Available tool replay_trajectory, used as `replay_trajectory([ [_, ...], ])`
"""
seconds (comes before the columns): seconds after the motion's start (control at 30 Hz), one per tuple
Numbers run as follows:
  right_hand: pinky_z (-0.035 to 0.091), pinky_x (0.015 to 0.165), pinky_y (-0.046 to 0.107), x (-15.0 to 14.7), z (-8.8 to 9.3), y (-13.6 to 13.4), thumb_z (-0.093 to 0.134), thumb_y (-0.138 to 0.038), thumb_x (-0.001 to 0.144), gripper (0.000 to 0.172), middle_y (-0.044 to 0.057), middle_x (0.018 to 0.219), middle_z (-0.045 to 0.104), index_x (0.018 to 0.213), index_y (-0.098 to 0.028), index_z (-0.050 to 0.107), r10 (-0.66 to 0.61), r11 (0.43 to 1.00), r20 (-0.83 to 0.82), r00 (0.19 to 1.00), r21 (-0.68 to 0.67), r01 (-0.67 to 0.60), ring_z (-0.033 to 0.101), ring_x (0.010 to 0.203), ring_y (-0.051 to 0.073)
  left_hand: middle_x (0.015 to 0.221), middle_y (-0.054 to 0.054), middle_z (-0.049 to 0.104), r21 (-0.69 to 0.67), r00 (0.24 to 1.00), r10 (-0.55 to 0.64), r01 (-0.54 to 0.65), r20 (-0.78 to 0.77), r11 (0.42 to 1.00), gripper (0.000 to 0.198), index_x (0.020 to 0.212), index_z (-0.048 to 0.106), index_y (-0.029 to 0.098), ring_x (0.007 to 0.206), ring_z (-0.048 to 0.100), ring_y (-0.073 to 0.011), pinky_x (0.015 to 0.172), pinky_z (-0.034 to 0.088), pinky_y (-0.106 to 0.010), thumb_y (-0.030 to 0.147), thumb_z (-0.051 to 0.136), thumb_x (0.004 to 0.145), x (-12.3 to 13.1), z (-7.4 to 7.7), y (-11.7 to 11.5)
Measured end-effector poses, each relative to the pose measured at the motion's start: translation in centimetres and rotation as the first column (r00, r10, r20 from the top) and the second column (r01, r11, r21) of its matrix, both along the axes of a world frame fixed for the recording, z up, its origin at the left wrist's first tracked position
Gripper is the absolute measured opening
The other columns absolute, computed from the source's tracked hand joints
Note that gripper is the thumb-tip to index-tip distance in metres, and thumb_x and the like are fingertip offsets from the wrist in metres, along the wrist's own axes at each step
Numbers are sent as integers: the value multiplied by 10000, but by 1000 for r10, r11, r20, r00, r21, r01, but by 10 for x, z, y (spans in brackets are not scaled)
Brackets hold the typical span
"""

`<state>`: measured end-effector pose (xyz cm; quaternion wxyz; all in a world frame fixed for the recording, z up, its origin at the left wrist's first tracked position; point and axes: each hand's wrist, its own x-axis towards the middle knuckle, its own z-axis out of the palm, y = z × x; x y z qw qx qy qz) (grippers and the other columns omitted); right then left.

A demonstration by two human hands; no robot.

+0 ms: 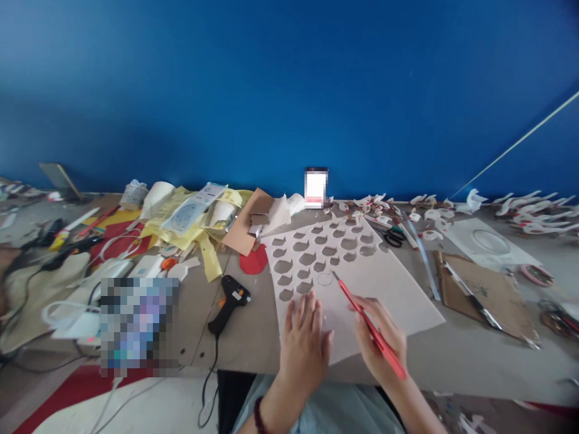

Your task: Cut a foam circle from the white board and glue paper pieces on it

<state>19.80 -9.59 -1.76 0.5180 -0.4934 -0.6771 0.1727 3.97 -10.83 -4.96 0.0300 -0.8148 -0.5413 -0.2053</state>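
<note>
A white sheet [389, 289] lies on the table, with rows of small fish-like shapes cut out of its upper left part. My left hand [304, 337] rests flat on its lower left, fingers stretched out just below the cut-outs. In my right hand [382, 337] is a slim red craft knife [368, 325], gripped like a pen. Its dark, narrow tip is beside a thin drawn outline [324, 279] on the sheet; whether it touches the paper I cannot tell.
A black glue gun [229, 304] with its cord lies left of the sheet. Dark-handled scissors [392, 236], a steel ruler [423, 259] and brown cardboard [488, 295] are to the right. A lit phone [315, 188] leans on the blue wall. White cut-out pieces [538, 214] pile at the back right.
</note>
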Motion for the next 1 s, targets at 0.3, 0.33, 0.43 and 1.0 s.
replay_trajectory([
  [0.3, 351, 484, 230, 29, 9, 58, 587, -397, 862, 274, -43, 523, 467, 691, -189, 534, 69, 878, -518, 852, -374, -298, 436, 488, 91, 1428, -139, 444, -32, 1000, -13, 13, 4, 999, 464, 1300, 476, 108, 1303, 421, -292, 1063, 370, -496, 307, 464, 881, -2, 0, 2],
  [0.33, 330, 473, 229, 30, 12, 67, 565, -421, 872, 309, -44, 514, 451, 677, -185, 527, 60, 860, -549, 834, -395, -322, 421, 481, 86, 1430, -138, 443, -31, 1000, -13, 14, 7, 999, 464, 1301, 473, 107, 1305, 419, -292, 1063, 369, -497, 303, 464, 880, -2, 0, 2],
  [0.43, 258, 429, 227, 28, 19, 99, 623, -458, 820, 346, -63, 483, 396, 646, -185, 501, 73, 796, -597, 799, -447, -407, 356, 439, 69, 1427, -134, 448, -46, 1000, -19, 20, 16, 999, 450, 1289, 484, 109, 1299, 427, -294, 1058, 370, -507, 286, 466, 875, -3, 0, 2],
  [1.0, 213, 377, 214, 0, -23, 149, 655, -529, 657, 451, -63, 406, 366, 490, -203, 391, -58, 827, -197, 979, -559, -63, 294, 402, 67, 1443, -94, 436, -70, 998, -59, 58, -8, 996, 470, 1314, 477, 123, 1314, 407, -271, 1083, 343, -475, 341, 446, 899, -9, 2, 4],
])
